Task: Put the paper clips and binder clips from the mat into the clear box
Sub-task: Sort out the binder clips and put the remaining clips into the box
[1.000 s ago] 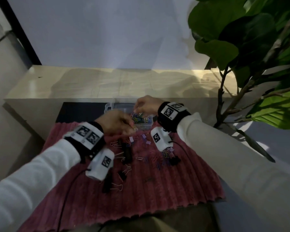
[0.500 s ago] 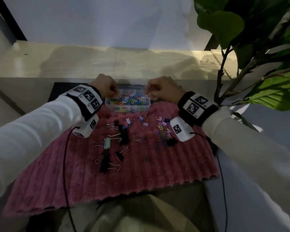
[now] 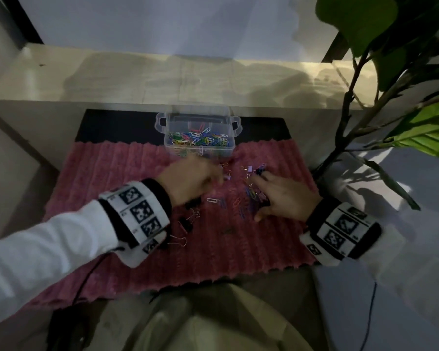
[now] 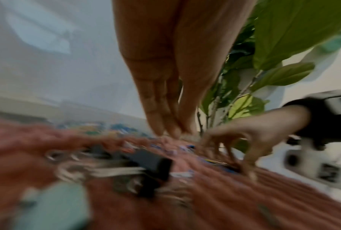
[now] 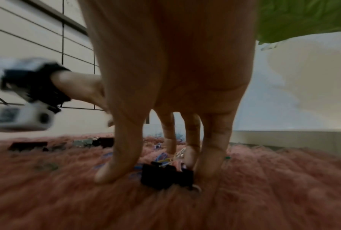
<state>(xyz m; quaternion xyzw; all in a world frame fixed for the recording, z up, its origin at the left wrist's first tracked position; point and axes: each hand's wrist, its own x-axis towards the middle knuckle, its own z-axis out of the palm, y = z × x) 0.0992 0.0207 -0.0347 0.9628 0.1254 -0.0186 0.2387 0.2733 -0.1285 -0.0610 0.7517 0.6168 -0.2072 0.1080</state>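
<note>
The clear box [image 3: 199, 134] stands at the far edge of the pink mat [image 3: 127, 198] and holds several coloured paper clips. Loose paper clips [image 3: 238, 202] and small binder clips [image 3: 260, 170] lie on the mat in front of it. My left hand [image 3: 219, 177] reaches down beside a small purple binder clip [image 3: 227, 177]; its straight fingers [image 4: 165, 118] meet the thumb at the mat, blurred. My right hand [image 3: 259, 196] stands over the clip pile, and its thumb and fingertips [image 5: 211, 168] rest on the mat either side of a black binder clip [image 5: 165, 175].
More black binder clips [image 3: 185, 224] and wire-handled clips [image 3: 178, 240] lie under my left wrist. A large-leaved plant [image 3: 365, 72] stands close on the right. A pale ledge [image 3: 162, 77] runs behind the box. The mat's near half is bare.
Both hands have come back from the box to the mat, the left to the purple clip, the right onto the clip pile. The head view has tilted downward.
</note>
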